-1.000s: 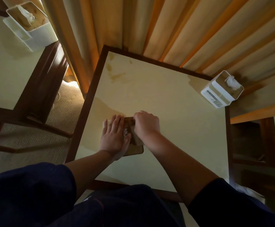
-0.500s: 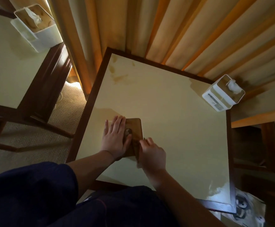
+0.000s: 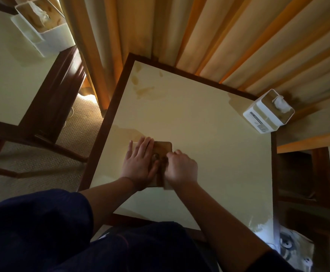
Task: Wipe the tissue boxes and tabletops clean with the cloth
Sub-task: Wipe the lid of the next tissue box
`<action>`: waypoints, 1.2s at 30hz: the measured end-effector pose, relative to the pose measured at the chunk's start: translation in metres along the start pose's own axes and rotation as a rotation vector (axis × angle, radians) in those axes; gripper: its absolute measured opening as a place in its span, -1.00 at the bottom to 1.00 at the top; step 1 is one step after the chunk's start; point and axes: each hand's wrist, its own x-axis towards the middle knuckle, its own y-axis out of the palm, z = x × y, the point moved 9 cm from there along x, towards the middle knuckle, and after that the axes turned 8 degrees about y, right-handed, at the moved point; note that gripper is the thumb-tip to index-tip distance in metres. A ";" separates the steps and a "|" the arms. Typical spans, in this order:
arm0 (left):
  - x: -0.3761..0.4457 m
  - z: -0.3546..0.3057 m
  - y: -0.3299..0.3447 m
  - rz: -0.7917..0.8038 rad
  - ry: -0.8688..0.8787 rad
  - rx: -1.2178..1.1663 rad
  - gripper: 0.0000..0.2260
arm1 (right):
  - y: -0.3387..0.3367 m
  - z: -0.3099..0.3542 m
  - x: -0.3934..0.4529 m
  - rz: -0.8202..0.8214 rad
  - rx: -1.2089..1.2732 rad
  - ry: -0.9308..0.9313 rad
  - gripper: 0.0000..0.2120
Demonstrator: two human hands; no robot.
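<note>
Left hand [image 3: 139,163] lies flat, fingers straight and together, pressing the brown cloth [image 3: 163,149] onto the tabletop [image 3: 209,146]; your right hand [image 3: 181,168] sits just beside it on the cloth's right edge, fingers curled down onto the fabric, probably pinching a fold, though the fingertips are hidden and shadowed. Cloth: on the tabletop, near the left frame edge, toward your side of centre. Tissue box [image 3: 268,112]: far right corner of the same tabletop, well apart from the cloth, a tissue standing out of its top. Second tissue box [image 3: 42,28]: on the neighbouring table [image 3: 7,75], left of the tabletop across the floor gap. Step in hand, by judgement: folding or squaring the cloth before wiping; no box looks attended to yet. Brownish marks show toward the far left corner of the tabletop. Next move calls for a firm flat press and long strokes toward those marks, then lifting the box clear to wipe under it.
</note>
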 end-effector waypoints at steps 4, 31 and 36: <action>0.000 0.000 0.001 -0.001 0.000 0.008 -0.34 | -0.013 0.010 0.030 -0.017 -0.018 0.013 -0.82; 0.001 0.002 0.003 0.013 -0.009 -0.002 -0.33 | 0.008 0.004 -0.033 0.071 -0.045 -0.112 -0.72; 0.000 0.001 0.004 0.013 -0.012 -0.001 -0.33 | -0.011 0.013 0.017 0.052 -0.086 -0.024 -0.84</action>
